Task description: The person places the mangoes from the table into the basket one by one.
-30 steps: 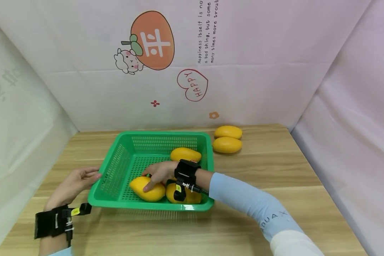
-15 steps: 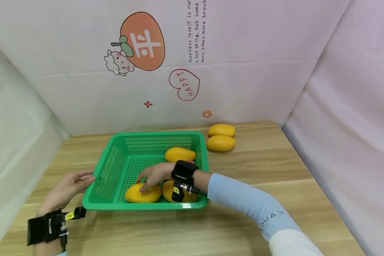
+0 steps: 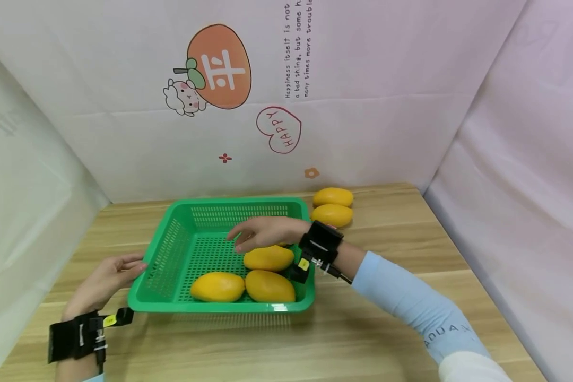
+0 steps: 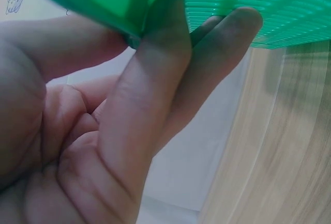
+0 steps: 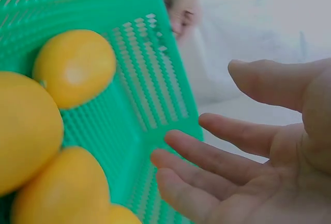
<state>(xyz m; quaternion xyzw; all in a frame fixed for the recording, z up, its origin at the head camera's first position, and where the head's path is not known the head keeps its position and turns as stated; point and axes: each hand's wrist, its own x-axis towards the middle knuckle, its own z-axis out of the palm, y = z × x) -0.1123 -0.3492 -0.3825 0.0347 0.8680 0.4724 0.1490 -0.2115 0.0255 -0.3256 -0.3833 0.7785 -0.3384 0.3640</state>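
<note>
You have three mangoes (image 3: 217,287) plainly in the basket (image 3: 210,307) — and apparently a fourth (image 5: 123,215), mostly hidden behind your right hand (image 3: 265,232) — with two more (image 3: 331,215) outside on the table (image 3: 387,254). That hand hovers with thumb and fingers apart, holding nothing; your left hand (image 3: 107,278) pinches the basket's rim (image 3: 159,239).

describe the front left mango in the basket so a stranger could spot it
On the wooden table, find the green plastic basket. Inside, by its near wall, look for the yellow mango that lies furthest left of all the mangoes in view.
</note>
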